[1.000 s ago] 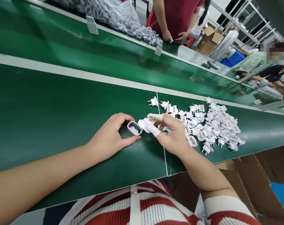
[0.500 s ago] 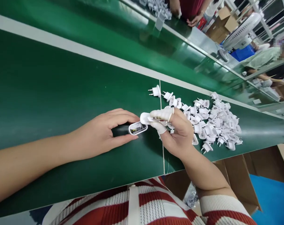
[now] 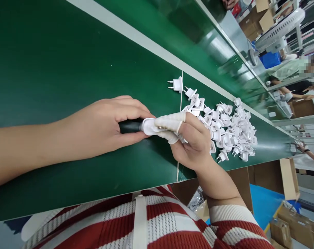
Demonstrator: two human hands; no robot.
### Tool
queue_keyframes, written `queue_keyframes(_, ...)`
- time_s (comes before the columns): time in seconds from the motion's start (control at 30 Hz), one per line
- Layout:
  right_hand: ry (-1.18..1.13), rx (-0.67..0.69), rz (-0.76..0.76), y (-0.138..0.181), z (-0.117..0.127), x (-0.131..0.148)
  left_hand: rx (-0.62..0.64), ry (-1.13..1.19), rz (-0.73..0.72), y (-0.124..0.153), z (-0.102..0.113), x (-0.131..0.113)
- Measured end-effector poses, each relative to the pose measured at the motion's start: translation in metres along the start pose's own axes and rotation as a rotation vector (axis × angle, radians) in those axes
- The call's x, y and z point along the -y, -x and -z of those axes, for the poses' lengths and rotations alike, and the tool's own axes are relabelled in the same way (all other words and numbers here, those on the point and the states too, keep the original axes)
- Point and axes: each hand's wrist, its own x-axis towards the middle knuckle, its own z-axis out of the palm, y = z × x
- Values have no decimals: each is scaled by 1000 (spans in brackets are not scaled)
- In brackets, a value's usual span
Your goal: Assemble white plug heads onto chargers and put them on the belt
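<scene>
My left hand point(image 3: 105, 126) is closed on a white oval charger housing point(image 3: 142, 127), pinching it between thumb and fingers at the rim. Over the housing's mouth lies a white plug cover point(image 3: 149, 126), hiding the inside. My right hand point(image 3: 193, 138), with white cots on its thumb and fingers, grips this cover from the right side. Whether the cover sits fully flush on the housing I cannot tell. Just beyond the right hand, a loose white plug cover point(image 3: 177, 84) with two pins lies on the green bench point(image 3: 68, 62).
A heap of white plug covers point(image 3: 231, 133) spreads over the bench to the right. Cardboard boxes point(image 3: 265, 176) and a blue sheet point(image 3: 267, 197) are below the bench edge. Across a glossy ledge stand a white fan point(image 3: 281, 31) and other people at work.
The cover has moved left onto the housing, so the circuit parts seen inside before are now covered. Both hands stay closed on their parts. The camera view has turned a little.
</scene>
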Motion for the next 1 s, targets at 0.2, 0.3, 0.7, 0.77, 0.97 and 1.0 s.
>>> queue_keyframes(0.2,112,41,-138,4,0,1,15,22,86,-1,-1,-4)
queue_keyframes(0.3,128,80,-161,4,0,0,8,33,112,-3,0,-5)
queue_keyframes(0.7,122,57,-64,-5,4,5,11,30,133,-4,1,-7)
queue_keyframes(0.77,182,88,-70,-5,3,4,8,48,121,-5,0,-7)
queue_keyframes(0.97,251,98,-39,-1,3,-1,-2,48,115,-4,-1,-7)
queue_keyframes(1.0,232,89,-25,0,3,-2,-5,46,107,-4,-1,-7)
